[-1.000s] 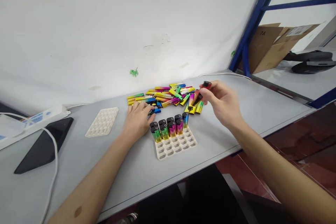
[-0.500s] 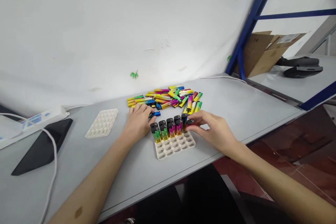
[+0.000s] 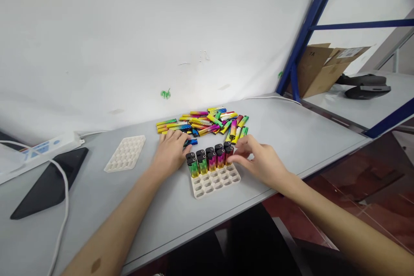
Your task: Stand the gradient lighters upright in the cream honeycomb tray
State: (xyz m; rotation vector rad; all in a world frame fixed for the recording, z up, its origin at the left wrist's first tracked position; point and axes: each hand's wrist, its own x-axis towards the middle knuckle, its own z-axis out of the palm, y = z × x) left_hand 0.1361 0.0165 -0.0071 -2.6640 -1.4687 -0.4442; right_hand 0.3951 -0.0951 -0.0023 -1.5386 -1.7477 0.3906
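A white tray with rows of holes [image 3: 217, 184] holds two rows of upright lighters with black tops at its far side. My right hand [image 3: 255, 157] is at the tray's right end, thumb and fingers around the red lighter [image 3: 228, 155], which stands in the near row's last place. To the left of the tray, my left hand [image 3: 171, 148] rests on the table with its fingers closed on a blue lighter [image 3: 190, 142]. Behind both hands lies a loose pile of colourful lighters [image 3: 207, 123].
A second white tray [image 3: 125, 154] lies to the left, its holes unfilled. Further left are a black phone [image 3: 48, 185], a white cable [image 3: 66, 194] and a power strip [image 3: 51, 144]. A blue frame [image 3: 299, 39] and a cardboard box [image 3: 315, 69] stand at right.
The lighter in my right hand was tilted above the tray's right end; now it stands upright in the near row. My left hand has hardly moved.
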